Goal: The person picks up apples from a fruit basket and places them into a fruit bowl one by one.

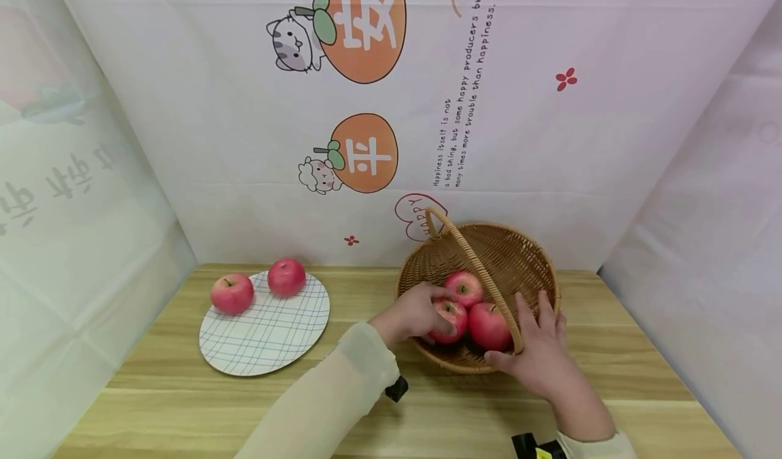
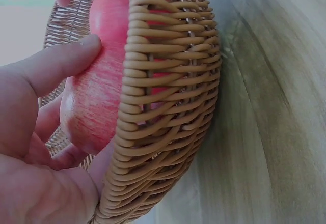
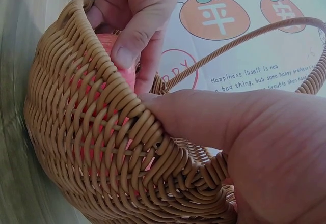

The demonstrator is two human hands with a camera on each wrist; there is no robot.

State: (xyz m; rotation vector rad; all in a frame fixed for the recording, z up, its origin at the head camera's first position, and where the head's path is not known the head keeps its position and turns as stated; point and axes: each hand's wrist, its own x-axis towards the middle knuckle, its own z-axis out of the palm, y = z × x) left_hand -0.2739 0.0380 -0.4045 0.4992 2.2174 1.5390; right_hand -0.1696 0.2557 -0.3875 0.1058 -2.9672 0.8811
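Note:
My left hand (image 1: 418,315) reaches over the near left rim of a wicker basket (image 1: 427,269) and grips a red apple (image 1: 449,320) inside it. The left wrist view shows the thumb on that apple (image 2: 97,99), with fingers at its far side. Touching it in the basket are two more apples, one behind (image 1: 464,287) and one to the right (image 1: 489,326). My right hand (image 1: 540,360) holds the basket's near right side at the foot of the arched handle (image 1: 473,259). Its thumb lies along the rim in the right wrist view; some of its fingers are hidden there.
A round white plate (image 1: 263,340) with blue checked lines is on the left of the wooden table (image 1: 366,411). Two red apples, one left (image 1: 232,294) and one right (image 1: 286,277), sit at its back edge. Printed white cloth (image 1: 519,126) stands behind the table.

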